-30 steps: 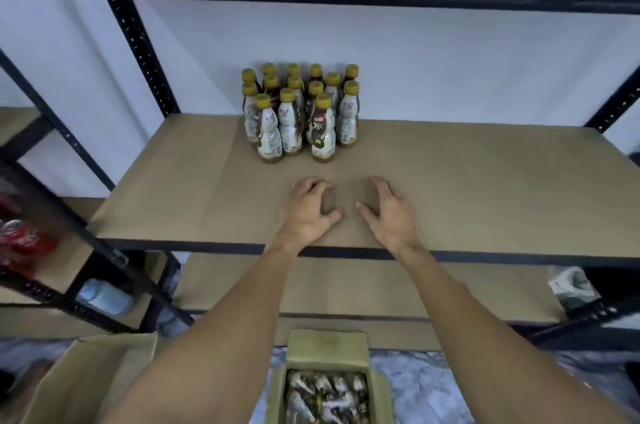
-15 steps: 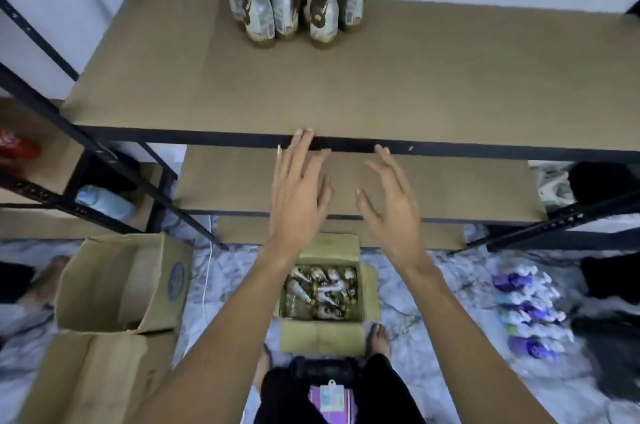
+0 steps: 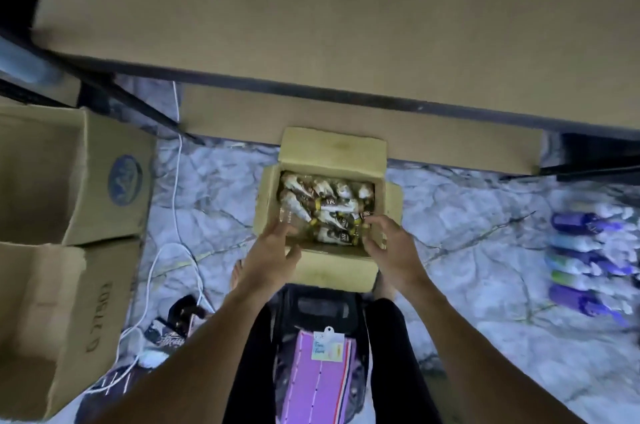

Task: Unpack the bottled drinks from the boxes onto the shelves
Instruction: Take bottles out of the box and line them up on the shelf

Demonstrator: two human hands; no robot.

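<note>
A moment ago both grips were up by the flat brown shelf (image 3: 346, 25). Now they are down at the open cardboard box (image 3: 332, 149) on the cracked, stony floor (image 3: 467, 267). The left grip (image 3: 273, 250) is spread loose at the near rim. The right grip (image 3: 391, 247) curls over the shiny bottles (image 3: 329, 208) lying just ahead inside the box. I cannot tell if it holds one.
</note>
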